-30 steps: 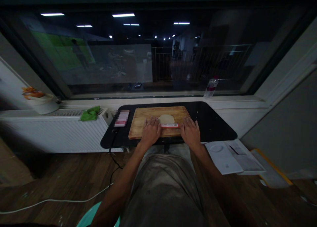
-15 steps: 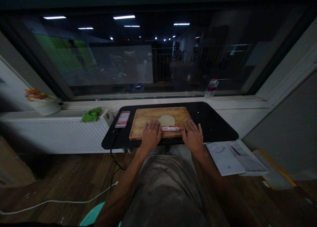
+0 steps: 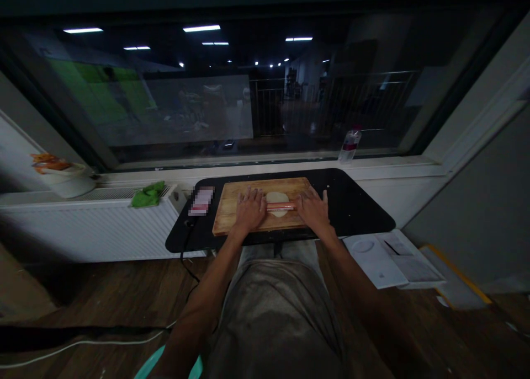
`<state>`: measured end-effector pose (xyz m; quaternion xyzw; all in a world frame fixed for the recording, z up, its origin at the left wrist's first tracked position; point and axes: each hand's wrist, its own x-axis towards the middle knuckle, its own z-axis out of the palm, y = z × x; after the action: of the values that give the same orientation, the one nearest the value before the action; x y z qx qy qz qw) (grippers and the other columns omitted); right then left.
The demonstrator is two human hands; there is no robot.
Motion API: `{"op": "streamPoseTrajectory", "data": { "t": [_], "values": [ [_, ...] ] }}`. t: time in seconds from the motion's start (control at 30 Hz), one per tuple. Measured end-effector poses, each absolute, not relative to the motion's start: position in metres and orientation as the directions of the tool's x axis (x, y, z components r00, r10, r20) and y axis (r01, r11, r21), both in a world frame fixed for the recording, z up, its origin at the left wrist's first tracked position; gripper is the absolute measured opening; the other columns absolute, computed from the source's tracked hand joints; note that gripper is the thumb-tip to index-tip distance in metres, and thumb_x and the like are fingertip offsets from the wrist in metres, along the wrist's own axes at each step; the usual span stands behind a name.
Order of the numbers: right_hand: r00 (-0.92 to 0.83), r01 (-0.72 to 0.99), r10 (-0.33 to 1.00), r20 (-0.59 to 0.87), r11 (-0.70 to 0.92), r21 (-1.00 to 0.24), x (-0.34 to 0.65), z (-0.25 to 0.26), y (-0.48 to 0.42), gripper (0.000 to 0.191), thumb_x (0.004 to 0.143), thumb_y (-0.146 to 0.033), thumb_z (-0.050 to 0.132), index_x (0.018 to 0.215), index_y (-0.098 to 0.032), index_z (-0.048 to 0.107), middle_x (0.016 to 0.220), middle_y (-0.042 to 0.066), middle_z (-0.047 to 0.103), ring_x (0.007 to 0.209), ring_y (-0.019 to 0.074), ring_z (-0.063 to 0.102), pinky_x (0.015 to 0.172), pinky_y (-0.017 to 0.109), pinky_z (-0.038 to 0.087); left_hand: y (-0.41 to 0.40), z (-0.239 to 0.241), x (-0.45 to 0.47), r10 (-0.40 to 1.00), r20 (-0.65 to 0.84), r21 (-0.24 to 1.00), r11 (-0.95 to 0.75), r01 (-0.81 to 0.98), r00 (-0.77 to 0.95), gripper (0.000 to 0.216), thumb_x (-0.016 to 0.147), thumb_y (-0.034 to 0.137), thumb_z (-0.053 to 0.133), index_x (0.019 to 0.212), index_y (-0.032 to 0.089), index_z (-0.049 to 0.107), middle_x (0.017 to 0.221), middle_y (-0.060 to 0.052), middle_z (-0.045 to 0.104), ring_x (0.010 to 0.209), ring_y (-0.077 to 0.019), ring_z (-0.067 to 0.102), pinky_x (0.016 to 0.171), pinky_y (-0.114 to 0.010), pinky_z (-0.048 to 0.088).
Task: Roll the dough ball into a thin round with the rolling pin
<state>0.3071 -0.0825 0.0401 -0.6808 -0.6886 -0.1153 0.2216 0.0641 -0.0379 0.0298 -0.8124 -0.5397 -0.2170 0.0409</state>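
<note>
A rolling pin [image 3: 280,207] with a printed reddish wrapper lies across a flat, roundish piece of dough [image 3: 277,197]. My left hand [image 3: 251,209] rests over its left end, fingers stretched forward and apart. Over the right end lies my right hand [image 3: 312,208], also with fingers extended and the thumb turned inward. Both palms cover the pin's ends, so only its middle shows. The dough sticks out in front of and behind the pin. Under it all is a wooden cutting board [image 3: 226,202].
The board sits on a black table [image 3: 356,202] against the windowsill. A blurred-out phone-like object [image 3: 201,201] lies left of the board. A water bottle [image 3: 350,144] stands on the sill. A green cloth [image 3: 148,195] lies on the radiator [image 3: 124,230]. A white box [image 3: 375,263] is at right.
Both hands and the rolling pin have moved forward, away from my body. The pin now lies across the middle of the dough rather than at its near edge.
</note>
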Motion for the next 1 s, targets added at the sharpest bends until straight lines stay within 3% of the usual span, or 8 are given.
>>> {"op": "streamPoseTrajectory", "data": {
  "t": [0.33, 0.7, 1.0],
  "values": [
    [0.064, 0.995, 0.899, 0.434, -0.022, -0.099, 0.304, 0.045, -0.054, 0.046, 0.119, -0.026, 0.045, 0.112, -0.017, 0.09, 0.135, 0.021, 0.086, 0.138, 0.035, 0.074, 0.131, 0.061, 0.04, -0.003, 0.04, 0.065, 0.885, 0.26, 0.115, -0.426, 0.897, 0.387, 0.052, 0.121, 0.028, 0.038, 0.162, 0.019, 0.068, 0.172, -0.016, 0.067, 0.172, -0.0401, 0.048, 0.134, -0.069, 0.046],
    [0.074, 0.994, 0.885, 0.459, -0.032, -0.1, 0.299, 0.043, -0.083, 0.051, 0.121, -0.029, 0.039, 0.12, -0.014, 0.088, 0.129, 0.021, 0.086, 0.131, 0.0331, 0.076, 0.119, 0.043, 0.047, -0.026, 0.037, 0.06, 0.863, 0.322, 0.132, -0.448, 0.884, 0.389, 0.048, 0.121, 0.029, 0.038, 0.15, 0.023, 0.075, 0.163, -0.014, 0.074, 0.165, -0.0365, 0.056, 0.131, -0.061, 0.049],
    [0.065, 0.993, 0.889, 0.454, -0.013, -0.117, 0.298, 0.038, -0.099, 0.051, 0.122, -0.03, 0.038, 0.114, -0.017, 0.087, 0.123, 0.019, 0.086, 0.128, 0.0333, 0.074, 0.117, 0.044, 0.046, -0.043, 0.031, 0.057, 0.853, 0.369, 0.151, -0.446, 0.882, 0.368, 0.048, 0.121, 0.031, 0.038, 0.149, 0.023, 0.076, 0.162, -0.012, 0.075, 0.16, -0.0325, 0.062, 0.135, -0.054, 0.048]
  ]
}}
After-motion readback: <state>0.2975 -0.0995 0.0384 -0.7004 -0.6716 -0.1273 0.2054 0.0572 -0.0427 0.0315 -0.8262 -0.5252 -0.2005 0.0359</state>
